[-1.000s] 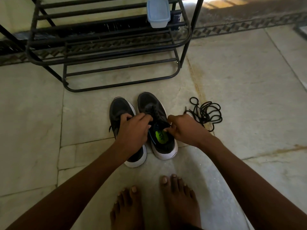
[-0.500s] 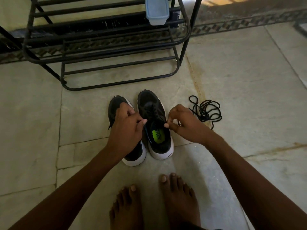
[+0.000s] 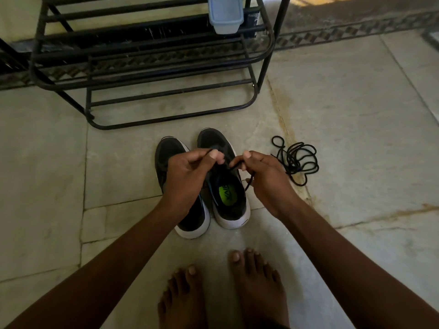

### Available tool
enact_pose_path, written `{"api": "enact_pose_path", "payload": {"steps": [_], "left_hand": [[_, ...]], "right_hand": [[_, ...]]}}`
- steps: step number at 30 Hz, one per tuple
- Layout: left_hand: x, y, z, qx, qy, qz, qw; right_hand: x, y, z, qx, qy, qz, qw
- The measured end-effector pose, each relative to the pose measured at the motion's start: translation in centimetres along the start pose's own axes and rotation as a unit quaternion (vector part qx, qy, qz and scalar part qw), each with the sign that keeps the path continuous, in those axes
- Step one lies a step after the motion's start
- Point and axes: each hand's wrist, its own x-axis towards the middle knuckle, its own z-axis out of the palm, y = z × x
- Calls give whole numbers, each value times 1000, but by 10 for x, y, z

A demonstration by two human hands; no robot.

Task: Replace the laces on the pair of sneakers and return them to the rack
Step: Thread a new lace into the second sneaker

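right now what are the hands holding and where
Both grip the lace of the right-hand sneaker: left hand one end, right hand the other.

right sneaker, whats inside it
Inside the right sneaker a dark insole with a bright green logo patch shows at the heel. Further forward, the lace and both hands, left and right, cover the tongue and toe interior.

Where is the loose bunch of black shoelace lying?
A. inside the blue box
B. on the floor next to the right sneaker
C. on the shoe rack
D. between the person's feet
B: the loose black shoelace lies coiled on the stone floor, to the right of the right sneaker and apart from it.
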Motion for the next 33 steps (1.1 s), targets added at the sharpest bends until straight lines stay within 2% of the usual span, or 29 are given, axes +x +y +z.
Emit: {"api": "enact_pose_path", "payload": {"steps": [4,10,13,16,22,26,30,33], "left_hand": [[2,-8,0,72,-58,120,988],[2,-20,0,165,-109,211,957],[5,-18,-3,180,-116,231,949],[7,-17,-7,166,-111,210,957],[5,-26,-10,113,-85,92,986],[3,-19,-8,98,-95,77,988],[5,-13,-2,108,-86,19,990],[5,-11,1,107,-73,24,991]], "right_hand": [[0,7,3,96,-5,-4,995],[12,25,-1,-65,30,-60,996],[17,27,1,-103,26,-90,990],[21,30,2,-120,28,-119,985],[22,29,-2,-134,34,-129,982],[19,27,-1,-138,32,-140,980],[19,27,0,-189,23,-177,966],[17,27,1,-196,19,-179,964]]}}
